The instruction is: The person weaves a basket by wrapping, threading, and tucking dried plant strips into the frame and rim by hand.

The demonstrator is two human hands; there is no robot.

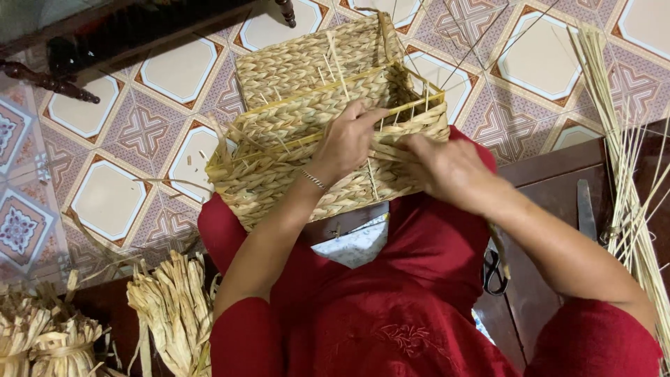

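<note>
A rectangular woven straw basket (307, 91) rests on my lap, tipped so its open side faces right. My left hand (345, 143) presses on the basket's near wall, fingers curled over the rim, a thin bracelet on the wrist. My right hand (447, 171) pinches a flat straw strand (387, 150) at the basket's near corner, close to the left fingertips. Thin upright stakes (426, 91) stick out of the rim. I wear red clothing.
Bundles of dried straw (171, 307) lie at the lower left. Long pale reeds (628, 174) lean along the right edge over a dark wooden surface (551, 202), where a metal blade (585, 209) lies. Patterned floor tiles (105, 195) and dark furniture legs (49, 80) lie beyond.
</note>
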